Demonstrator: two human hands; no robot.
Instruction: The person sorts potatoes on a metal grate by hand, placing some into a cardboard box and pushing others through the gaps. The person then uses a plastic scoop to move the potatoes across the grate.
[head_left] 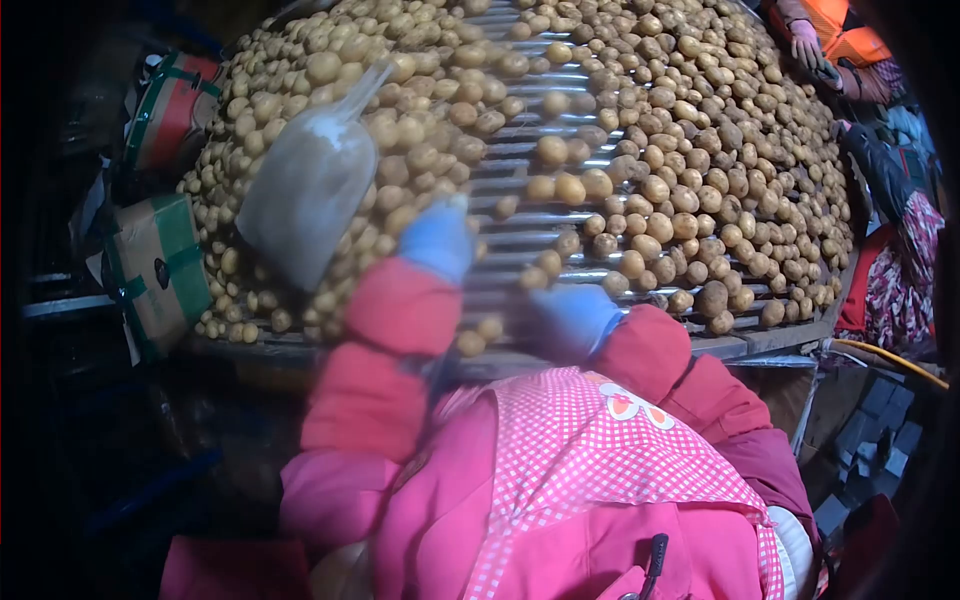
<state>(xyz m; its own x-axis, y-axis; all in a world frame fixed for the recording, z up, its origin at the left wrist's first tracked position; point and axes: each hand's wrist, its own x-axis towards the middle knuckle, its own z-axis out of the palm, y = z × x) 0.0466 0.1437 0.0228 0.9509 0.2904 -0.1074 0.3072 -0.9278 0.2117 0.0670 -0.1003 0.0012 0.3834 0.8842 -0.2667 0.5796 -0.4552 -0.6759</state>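
Observation:
Potatoes lie in two large heaps, a paler left heap (270, 95) and a browner right heap (740, 170). Between them shows a slatted rack of metal bars (505, 180), with a few potatoes scattered on it. My left hand (438, 240), in a blue glove, is at the right edge of the left heap, its fingers smeared by motion. Near the front of the bars is my right hand (578, 320), also blue-gloved and blurred, close to some loose potatoes (540, 268). A clear plastic scoop (312, 185) rests on the left heap.
Cardboard boxes, one green and brown (160, 270) and one red and green (172, 110), stand at the left. Across the right heap, a person's gloved hand (806, 42) is at the edge. Grey blocks (875, 430) lie at lower right.

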